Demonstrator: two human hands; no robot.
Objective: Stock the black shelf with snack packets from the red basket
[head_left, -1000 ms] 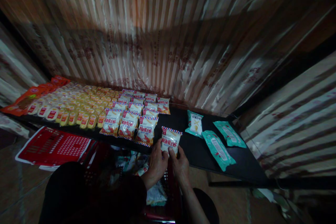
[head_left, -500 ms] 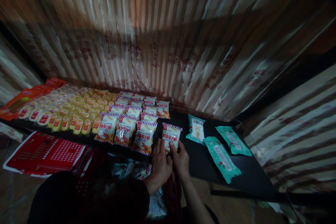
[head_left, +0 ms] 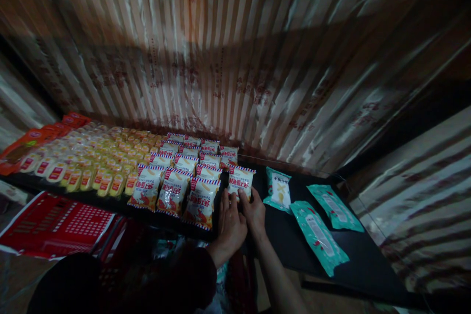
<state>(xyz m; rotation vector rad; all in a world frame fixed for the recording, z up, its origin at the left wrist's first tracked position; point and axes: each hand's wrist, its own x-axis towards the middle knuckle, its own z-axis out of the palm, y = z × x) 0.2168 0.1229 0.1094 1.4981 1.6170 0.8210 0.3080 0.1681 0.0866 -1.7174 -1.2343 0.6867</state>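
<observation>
Both my hands rest on a white snack packet (head_left: 241,180) with a red-and-blue striped edge, lying on a black shelf (head_left: 360,260). My left hand (head_left: 230,223) holds its lower left corner, fingers pressed together. My right hand (head_left: 253,211) grips its lower right edge. The packet sits at the right end of rows of the same packets (head_left: 172,189), behind the front row.
Teal packets (head_left: 316,235) and a teal-and-white one (head_left: 277,189) lie to the right. Rows of small yellow packets (head_left: 91,167) and orange packs (head_left: 25,144) fill the left. A red basket (head_left: 59,225) sits below the shelf. A striped wall (head_left: 235,59) backs it.
My hands have pushed the snack packet away from the shelf's front edge, back and slightly left, up against the rows of matching packets.
</observation>
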